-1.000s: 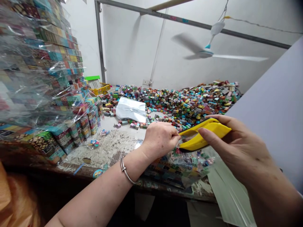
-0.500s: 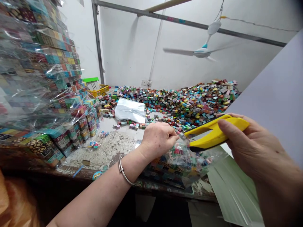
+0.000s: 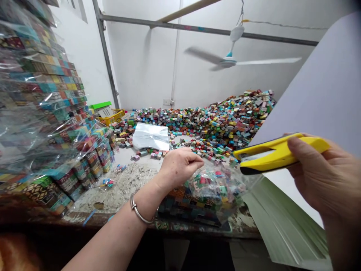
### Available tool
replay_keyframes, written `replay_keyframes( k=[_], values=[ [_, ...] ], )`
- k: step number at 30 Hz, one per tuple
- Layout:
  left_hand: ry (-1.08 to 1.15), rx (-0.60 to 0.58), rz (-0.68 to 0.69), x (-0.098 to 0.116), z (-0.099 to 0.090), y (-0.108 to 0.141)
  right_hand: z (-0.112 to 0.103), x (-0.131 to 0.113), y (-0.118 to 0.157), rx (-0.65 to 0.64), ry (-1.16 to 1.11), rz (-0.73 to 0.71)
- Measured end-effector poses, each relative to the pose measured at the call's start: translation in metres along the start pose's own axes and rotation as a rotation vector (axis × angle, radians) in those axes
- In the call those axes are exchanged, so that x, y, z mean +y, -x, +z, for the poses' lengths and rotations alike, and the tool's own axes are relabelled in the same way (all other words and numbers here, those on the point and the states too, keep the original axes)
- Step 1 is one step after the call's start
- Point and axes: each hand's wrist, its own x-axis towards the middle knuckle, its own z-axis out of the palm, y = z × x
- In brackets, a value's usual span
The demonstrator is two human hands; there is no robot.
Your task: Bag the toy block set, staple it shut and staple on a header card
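My left hand point(image 3: 179, 167), with a metal bangle at the wrist, is closed with its fingertips pinched on the top edge of a clear plastic bag point(image 3: 210, 182). Inside the bag are rows of small patterned blocks, with small colourful pieces on top; my hand hides part of it. My right hand point(image 3: 318, 173) is wrapped round a yellow stapler point(image 3: 275, 156). Its jaws are apart, point left toward the bag and do not touch it.
Bagged block stacks point(image 3: 47, 101) tower at the left. Loose blocks point(image 3: 234, 120) are heaped along the back, near a silvery sheet point(image 3: 150, 136) and a yellow basket point(image 3: 111, 117). Two small packets lie on the worn table point(image 3: 126, 184). Plastic sheets point(image 3: 284, 226) hang at the right; a fan point(image 3: 228, 62) spins above.
The stapler in my right hand has moved right, away from my left hand and the bag's top. My left hand keeps its pinch. The whole view has shifted slightly.
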Motion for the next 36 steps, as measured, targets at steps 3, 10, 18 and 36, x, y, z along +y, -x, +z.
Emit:
replay_keyframes(
  k=[3,10,18,36],
  values=[
    [0.002,0.007,0.000,0.000,0.002,-0.001,0.006,-0.004,0.001,-0.054,-0.059,-0.002],
    [-0.024,0.043,-0.005,0.001,0.006,0.000,0.043,0.000,0.009,-0.258,0.001,0.003],
    [-0.028,0.077,0.003,0.002,0.006,0.002,0.053,-0.004,0.018,-0.332,0.068,-0.007],
    [-0.073,0.142,0.011,0.001,0.009,0.006,0.064,0.000,0.021,-0.360,0.223,-0.010]
  ],
)
